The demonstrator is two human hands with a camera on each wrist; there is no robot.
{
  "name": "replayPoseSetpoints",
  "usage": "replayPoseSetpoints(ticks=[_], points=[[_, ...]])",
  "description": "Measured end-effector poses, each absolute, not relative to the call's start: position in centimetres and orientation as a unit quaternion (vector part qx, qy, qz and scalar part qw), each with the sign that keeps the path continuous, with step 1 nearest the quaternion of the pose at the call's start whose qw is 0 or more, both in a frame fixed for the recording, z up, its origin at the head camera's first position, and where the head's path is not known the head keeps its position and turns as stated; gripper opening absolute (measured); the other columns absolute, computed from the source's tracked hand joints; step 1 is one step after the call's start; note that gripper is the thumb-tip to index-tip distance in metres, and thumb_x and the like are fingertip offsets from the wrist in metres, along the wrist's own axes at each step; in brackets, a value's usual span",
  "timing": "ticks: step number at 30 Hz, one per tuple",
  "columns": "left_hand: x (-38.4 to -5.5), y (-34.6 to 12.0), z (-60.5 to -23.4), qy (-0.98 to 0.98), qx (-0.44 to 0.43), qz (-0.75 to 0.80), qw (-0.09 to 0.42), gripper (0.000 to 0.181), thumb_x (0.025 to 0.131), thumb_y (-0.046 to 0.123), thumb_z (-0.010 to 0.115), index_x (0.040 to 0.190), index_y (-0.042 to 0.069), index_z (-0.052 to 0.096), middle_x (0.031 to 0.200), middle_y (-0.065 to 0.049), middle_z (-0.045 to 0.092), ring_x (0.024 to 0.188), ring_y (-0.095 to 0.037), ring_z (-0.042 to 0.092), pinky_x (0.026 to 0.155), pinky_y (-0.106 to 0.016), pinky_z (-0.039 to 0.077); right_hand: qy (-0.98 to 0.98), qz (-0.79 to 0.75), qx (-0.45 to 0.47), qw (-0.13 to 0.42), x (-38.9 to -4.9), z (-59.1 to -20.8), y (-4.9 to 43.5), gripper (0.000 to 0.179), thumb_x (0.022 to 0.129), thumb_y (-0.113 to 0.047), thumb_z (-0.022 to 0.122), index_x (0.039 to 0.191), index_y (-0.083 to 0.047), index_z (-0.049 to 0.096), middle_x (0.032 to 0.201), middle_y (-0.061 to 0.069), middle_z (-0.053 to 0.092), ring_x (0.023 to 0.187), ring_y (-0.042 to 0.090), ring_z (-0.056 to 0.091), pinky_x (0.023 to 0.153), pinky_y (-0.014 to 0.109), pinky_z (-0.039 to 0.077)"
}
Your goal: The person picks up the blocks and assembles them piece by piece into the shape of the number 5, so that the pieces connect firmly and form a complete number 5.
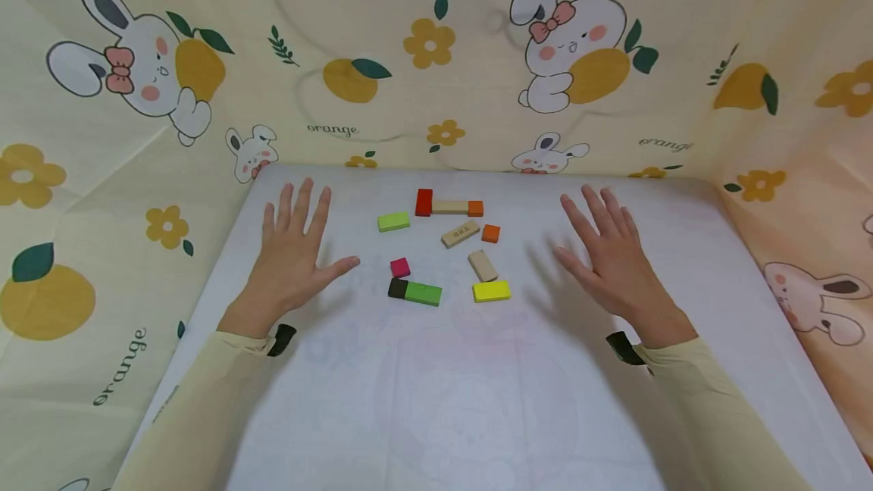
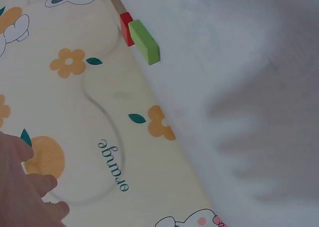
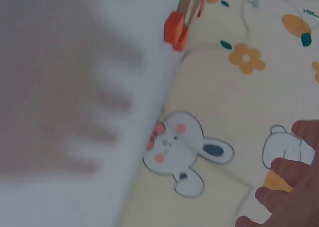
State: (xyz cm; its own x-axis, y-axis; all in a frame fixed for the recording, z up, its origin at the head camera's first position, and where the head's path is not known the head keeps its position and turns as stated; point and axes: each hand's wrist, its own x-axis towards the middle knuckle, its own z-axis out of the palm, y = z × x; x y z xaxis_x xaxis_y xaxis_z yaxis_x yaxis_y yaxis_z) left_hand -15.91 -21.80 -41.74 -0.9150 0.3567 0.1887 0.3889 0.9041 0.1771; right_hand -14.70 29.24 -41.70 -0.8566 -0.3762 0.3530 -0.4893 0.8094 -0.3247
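Both hands are held over the white tabletop with fingers spread and nothing in them. The left hand (image 1: 289, 260) is left of a group of small blocks; nearest to it are a light green block (image 1: 393, 222), a pink cube (image 1: 400, 267) and a black block (image 1: 398, 288) touching a green block (image 1: 423, 293). On the other side, the right hand (image 1: 610, 264) is nearest a yellow block (image 1: 492, 292) and an orange cube (image 1: 490, 233). Between them lie a wooden block with markings (image 1: 461, 234) and a plain wooden block (image 1: 483, 266).
At the back, a red block (image 1: 424, 202), a long wooden block (image 1: 450, 207) and another orange block (image 1: 475, 208) form a row. Cloth printed with rabbits and oranges (image 1: 382, 21) hangs behind the white table (image 1: 443, 400) and along both sides.
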Motion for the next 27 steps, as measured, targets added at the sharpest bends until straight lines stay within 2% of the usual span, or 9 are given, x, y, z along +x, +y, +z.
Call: replayPoseSetpoints(ticks=[3, 6, 9, 13, 17, 21, 27], points=[[-16.6, -21.9, -41.8, -0.970, -0.198, -0.121, 0.073, 0.114, 0.099, 0.064, 0.065, 0.175, 0.010, -0.001, 0.180, -0.018, -0.004, 0.164, -0.043, -0.010, 0.127, -0.069, 0.001, -0.937, 0.238, 0.218, 0.131, -15.1, -41.6, 28.9, 0.073, 0.109, -0.038, 0.063, 0.171, -0.013, 0.035, 0.174, 0.020, 0.028, 0.161, 0.046, 0.017, 0.126, 0.069, 0.016], [-17.9, -21.8, -41.6, -0.960, -0.209, -0.176, 0.059, 0.107, 0.101, 0.058, 0.068, 0.176, 0.013, 0.005, 0.180, -0.017, 0.008, 0.164, -0.041, 0.003, 0.128, -0.067, 0.014, -0.932, 0.282, 0.190, 0.128, -15.9, -41.0, 28.4, 0.070, 0.105, -0.031, 0.070, 0.167, -0.013, 0.043, 0.171, 0.015, 0.036, 0.158, 0.042, 0.027, 0.123, 0.067, 0.027], [-19.3, -21.4, -41.2, -0.946, -0.213, -0.243, 0.040, 0.099, 0.101, 0.047, 0.075, 0.175, 0.015, 0.018, 0.176, -0.018, 0.023, 0.161, -0.040, 0.020, 0.125, -0.064, 0.027, -0.931, 0.298, 0.167, 0.125, -17.2, -40.4, 28.0, 0.063, 0.104, -0.032, 0.074, 0.161, -0.015, 0.054, 0.166, 0.011, 0.044, 0.154, 0.038, 0.036, 0.120, 0.066, 0.033], [-21.2, -20.3, -41.1, -0.932, -0.212, -0.294, 0.020, 0.091, 0.099, 0.037, 0.082, 0.171, 0.012, 0.033, 0.171, -0.019, 0.033, 0.157, -0.040, 0.030, 0.124, -0.063, 0.031, -0.934, 0.301, 0.158, 0.108, -19.4, -39.8, 27.3, 0.052, 0.103, -0.036, 0.075, 0.150, -0.014, 0.066, 0.157, 0.010, 0.054, 0.147, 0.037, 0.045, 0.114, 0.065, 0.041], [-23.3, -18.8, -41.6, -0.925, -0.191, -0.327, 0.002, 0.088, 0.097, 0.037, 0.083, 0.170, 0.016, 0.039, 0.173, -0.012, 0.034, 0.154, -0.038, 0.037, 0.120, -0.062, 0.038, -0.936, 0.310, 0.152, 0.062, -21.5, -40.2, 26.1, 0.049, 0.103, -0.039, 0.075, 0.145, -0.014, 0.070, 0.154, 0.010, 0.058, 0.140, 0.036, 0.053, 0.108, 0.060, 0.048], [-24.9, -17.1, -42.5, -0.916, -0.171, -0.361, -0.031, 0.086, 0.097, 0.037, 0.083, 0.170, 0.022, 0.039, 0.173, -0.007, 0.034, 0.147, -0.038, 0.046, 0.114, -0.059, 0.047, -0.937, 0.316, 0.147, 0.027, -22.9, -41.0, 25.0, 0.049, 0.101, -0.038, 0.077, 0.145, -0.015, 0.070, 0.158, 0.009, 0.056, 0.136, 0.035, 0.056, 0.107, 0.055, 0.051], [-26.4, -14.8, -43.6, -0.896, -0.175, -0.404, -0.064, 0.081, 0.097, 0.027, 0.084, 0.167, 0.019, 0.044, 0.169, -0.006, 0.040, 0.148, -0.038, 0.045, 0.117, -0.057, 0.045, -0.933, 0.323, 0.157, 0.015, -24.3, -41.9, 23.8, 0.050, 0.100, -0.037, 0.080, 0.145, -0.016, 0.070, 0.158, 0.009, 0.056, 0.131, 0.036, 0.059, 0.106, 0.052, 0.052]])
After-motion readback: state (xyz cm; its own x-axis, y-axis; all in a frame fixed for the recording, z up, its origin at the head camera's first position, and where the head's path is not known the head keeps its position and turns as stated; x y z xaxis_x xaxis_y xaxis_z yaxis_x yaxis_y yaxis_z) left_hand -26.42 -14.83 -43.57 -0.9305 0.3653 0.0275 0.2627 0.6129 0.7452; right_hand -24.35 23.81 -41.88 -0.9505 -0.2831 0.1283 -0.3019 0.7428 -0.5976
